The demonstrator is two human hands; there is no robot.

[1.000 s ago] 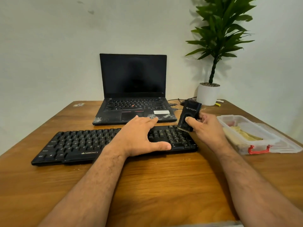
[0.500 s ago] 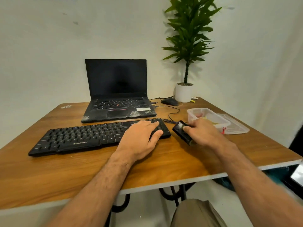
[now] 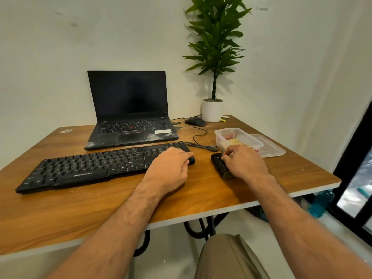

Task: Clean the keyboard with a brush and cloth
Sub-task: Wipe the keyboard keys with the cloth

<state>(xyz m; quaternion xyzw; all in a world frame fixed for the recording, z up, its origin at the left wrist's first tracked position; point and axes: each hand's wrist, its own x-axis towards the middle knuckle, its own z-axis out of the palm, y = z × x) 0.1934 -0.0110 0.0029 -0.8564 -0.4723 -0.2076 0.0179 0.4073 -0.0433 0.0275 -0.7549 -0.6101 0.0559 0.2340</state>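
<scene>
Wooden worktop (image 3: pixel 201 190) in white-walled corner, left hand (image 3: pixel 171 168) flat on keyboard (image 3: pixel 96 164), right hand (image 3: pixel 244 161) fingers closed on brush (image 3: pixel 218 163), laptop (image 3: pixel 130 117), potted plant (image 3: pixel 214 57)

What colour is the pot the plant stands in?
White, plain, seen in the head view: the pot at the table's far corner.

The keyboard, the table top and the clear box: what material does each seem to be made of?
The keyboard: black plastic, matte, with moulded keys. The table top: wood or a wood-look laminate with a slight sheen; grain lines show, and its pale edge suggests a board. The clear box: transparent plastic, since its contents show through.
</scene>
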